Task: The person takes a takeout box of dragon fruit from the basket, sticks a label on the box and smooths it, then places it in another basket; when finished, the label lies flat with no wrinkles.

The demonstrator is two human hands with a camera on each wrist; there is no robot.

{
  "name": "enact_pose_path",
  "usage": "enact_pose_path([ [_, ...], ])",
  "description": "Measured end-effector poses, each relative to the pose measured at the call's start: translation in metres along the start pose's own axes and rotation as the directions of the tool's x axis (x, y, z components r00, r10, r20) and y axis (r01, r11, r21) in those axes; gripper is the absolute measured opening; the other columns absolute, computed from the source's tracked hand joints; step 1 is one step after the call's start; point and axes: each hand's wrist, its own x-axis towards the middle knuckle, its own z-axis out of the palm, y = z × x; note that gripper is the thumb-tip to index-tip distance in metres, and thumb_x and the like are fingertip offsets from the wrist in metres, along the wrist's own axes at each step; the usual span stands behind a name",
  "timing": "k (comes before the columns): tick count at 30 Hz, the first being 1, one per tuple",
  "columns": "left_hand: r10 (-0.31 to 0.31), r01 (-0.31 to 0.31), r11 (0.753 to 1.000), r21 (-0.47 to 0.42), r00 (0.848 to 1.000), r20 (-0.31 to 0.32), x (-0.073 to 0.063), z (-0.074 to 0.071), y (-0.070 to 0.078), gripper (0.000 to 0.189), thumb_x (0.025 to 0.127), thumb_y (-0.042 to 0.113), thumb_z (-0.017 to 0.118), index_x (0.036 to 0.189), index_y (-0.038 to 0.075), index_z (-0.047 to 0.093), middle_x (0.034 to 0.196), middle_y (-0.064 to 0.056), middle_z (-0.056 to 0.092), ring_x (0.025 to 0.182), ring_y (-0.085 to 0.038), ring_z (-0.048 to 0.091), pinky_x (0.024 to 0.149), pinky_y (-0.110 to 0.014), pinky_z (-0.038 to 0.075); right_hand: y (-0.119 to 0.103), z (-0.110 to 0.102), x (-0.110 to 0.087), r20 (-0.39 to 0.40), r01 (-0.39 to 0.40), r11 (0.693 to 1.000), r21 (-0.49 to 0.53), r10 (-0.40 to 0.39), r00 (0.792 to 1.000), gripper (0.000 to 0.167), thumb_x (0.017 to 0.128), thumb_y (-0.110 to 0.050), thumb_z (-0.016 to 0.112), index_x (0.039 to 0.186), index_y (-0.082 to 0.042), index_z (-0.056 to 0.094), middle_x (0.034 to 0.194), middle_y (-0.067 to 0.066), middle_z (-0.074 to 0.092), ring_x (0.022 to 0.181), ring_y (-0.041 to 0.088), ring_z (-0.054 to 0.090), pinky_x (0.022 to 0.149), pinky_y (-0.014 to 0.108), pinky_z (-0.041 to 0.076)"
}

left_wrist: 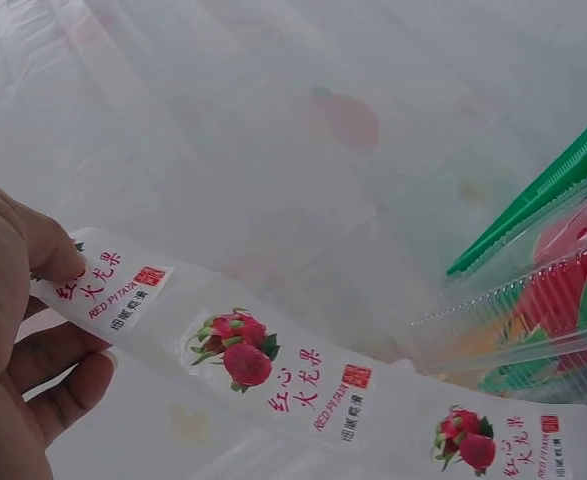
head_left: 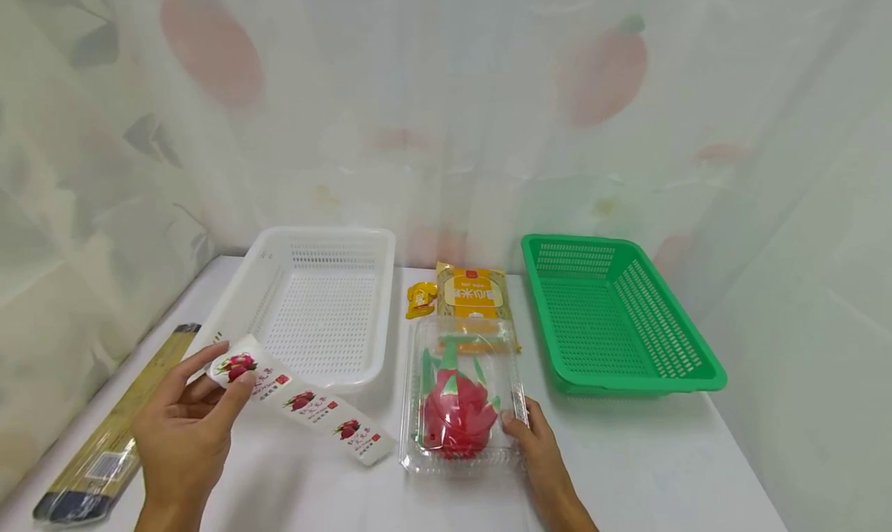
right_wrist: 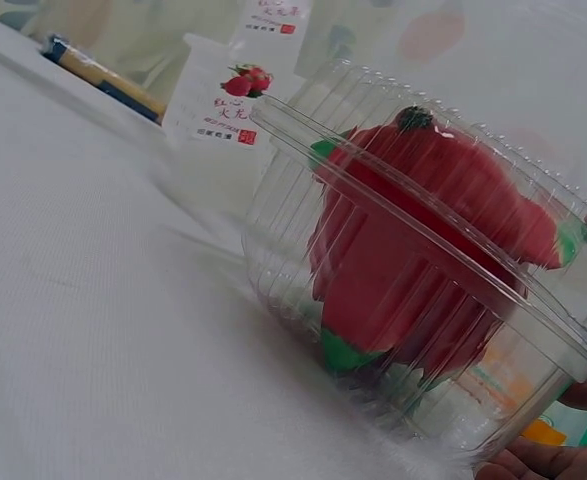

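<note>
My left hand (head_left: 186, 423) pinches one end of a strip of dragon fruit stickers (head_left: 311, 402) between thumb and fingers. The strip slants down to the right, its free end near the clear box. In the left wrist view, several printed labels (left_wrist: 241, 350) face the camera. My right hand (head_left: 542, 453) grips the right edge of a clear plastic clamshell box (head_left: 411, 439), thumb on top. Inside the closed box lies a red dragon fruit (head_left: 456, 412) with green tips. The right wrist view shows the box (right_wrist: 283, 230) tilted, with fingertips at its right rim.
A white basket (head_left: 379, 307) stands at the back left, a green basket (head_left: 557, 362) at the right. Between them lie a yellow-labelled noodle packet (head_left: 477, 284) and a small yellow wrapped packet (head_left: 421, 300). A long wrapped bundle (head_left: 104, 439) lies along the left edge.
</note>
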Motion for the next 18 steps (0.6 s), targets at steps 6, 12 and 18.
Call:
enact_pose_path([
  [6,0.014,-0.025,0.996,0.091,0.993,0.115,0.008,0.005,0.009,0.049,0.071,-0.026,0.068,0.118,-0.015,0.059,0.086,-0.006,0.073,0.062,-0.014,0.068,0.064,-0.018,0.052,0.000,0.000,-0.001,0.002,0.000,1.000,0.001,0.000,1.000,0.055,0.096,-0.033,0.056,0.139,-0.005,0.040,0.139,0.016,0.040,0.124,0.028,0.034,0.101,0.049,0.026],
  [12,-0.038,-0.001,0.980,0.198,0.980,0.193,0.013,0.016,0.019,0.047,0.073,-0.021,0.071,0.117,-0.010,0.062,0.084,-0.005,0.073,0.065,-0.015,0.069,0.065,-0.018,0.053,0.001,0.000,0.000,-0.010,0.008,1.000,-0.003,-0.008,1.000,0.054,0.095,-0.033,0.057,0.138,-0.005,0.041,0.139,0.015,0.041,0.126,0.027,0.034,0.102,0.049,0.025],
  [18,-0.007,-0.100,0.957,0.271,0.930,0.367,0.019,0.031,0.019,0.044,0.077,-0.016,0.071,0.119,-0.008,0.061,0.090,-0.005,0.073,0.077,-0.014,0.070,0.068,-0.020,0.053,0.002,0.000,0.001,-0.019,-0.025,0.999,-0.044,0.024,1.000,0.053,0.096,-0.035,0.054,0.139,-0.007,0.041,0.138,0.014,0.042,0.124,0.028,0.037,0.102,0.055,0.026],
])
